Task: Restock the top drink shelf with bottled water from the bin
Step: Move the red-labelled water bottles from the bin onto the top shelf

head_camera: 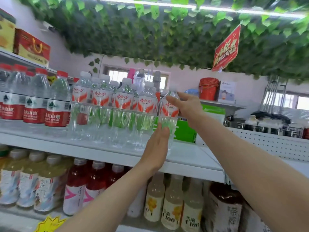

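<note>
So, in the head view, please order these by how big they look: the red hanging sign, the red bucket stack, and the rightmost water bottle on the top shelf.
1. rightmost water bottle: tallest, but nearest the camera.
2. red hanging sign: close behind, so the order of these two is unsure.
3. red bucket stack: clearly smallest.

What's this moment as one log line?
setting bottle on shelf | right hand pinches top | left hand flat on lower part

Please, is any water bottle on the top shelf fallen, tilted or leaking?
Nothing stands out. The bottles stand upright in rows on the shelf. The last bottle, at the right end, is upright between the left hand and the right hand. No spill shows.
</note>
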A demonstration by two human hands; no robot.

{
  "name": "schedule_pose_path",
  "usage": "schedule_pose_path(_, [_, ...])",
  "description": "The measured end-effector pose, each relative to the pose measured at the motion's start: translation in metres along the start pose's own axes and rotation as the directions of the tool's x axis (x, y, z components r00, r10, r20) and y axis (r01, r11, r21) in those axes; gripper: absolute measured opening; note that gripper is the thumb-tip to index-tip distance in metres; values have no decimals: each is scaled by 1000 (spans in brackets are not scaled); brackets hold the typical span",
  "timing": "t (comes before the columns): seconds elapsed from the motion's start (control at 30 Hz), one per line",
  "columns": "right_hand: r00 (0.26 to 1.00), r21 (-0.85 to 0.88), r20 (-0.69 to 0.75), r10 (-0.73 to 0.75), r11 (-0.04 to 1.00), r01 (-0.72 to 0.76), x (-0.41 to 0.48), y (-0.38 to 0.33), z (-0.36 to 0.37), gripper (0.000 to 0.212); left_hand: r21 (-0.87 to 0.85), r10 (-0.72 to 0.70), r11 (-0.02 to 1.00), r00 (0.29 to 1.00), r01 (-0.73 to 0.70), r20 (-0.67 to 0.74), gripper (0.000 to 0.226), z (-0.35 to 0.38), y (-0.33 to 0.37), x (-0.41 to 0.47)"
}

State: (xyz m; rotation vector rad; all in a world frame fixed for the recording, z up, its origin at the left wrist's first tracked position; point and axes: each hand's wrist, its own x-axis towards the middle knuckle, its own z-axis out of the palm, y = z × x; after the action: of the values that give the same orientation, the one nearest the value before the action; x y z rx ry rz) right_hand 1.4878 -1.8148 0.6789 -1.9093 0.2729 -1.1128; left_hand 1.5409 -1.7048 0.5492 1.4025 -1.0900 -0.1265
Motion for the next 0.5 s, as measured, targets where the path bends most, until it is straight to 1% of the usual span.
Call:
schedule_pose_path(0.1, [1000, 16, 18, 4, 1000, -4, 7, 5, 0, 103, 10, 4, 1000, 1000, -4, -23, 76, 4, -5, 1])
schedule_pose_path(0.2, [1000, 24, 20, -11, 1000, 11, 10, 9, 2, 107, 35, 10, 999, 999, -9, -37, 70, 7, -9, 2])
schedule_pose_path(0.27, [999, 13, 21, -25, 1000, 24, 10, 11, 2, 105, 56, 24, 998, 999, -22, -41, 72, 8, -10, 1])
schedule_pose_path(0.4, [999, -28, 1, -53, 998, 53, 11, 17, 3, 96, 83, 48, 996, 998, -44, -46, 74, 8, -12, 0])
schedule_pose_path(0.5, [998, -54, -10, -55, 997, 55, 10, 15, 4, 99, 79, 39, 996, 999, -36, -29, 71, 7, -9, 0])
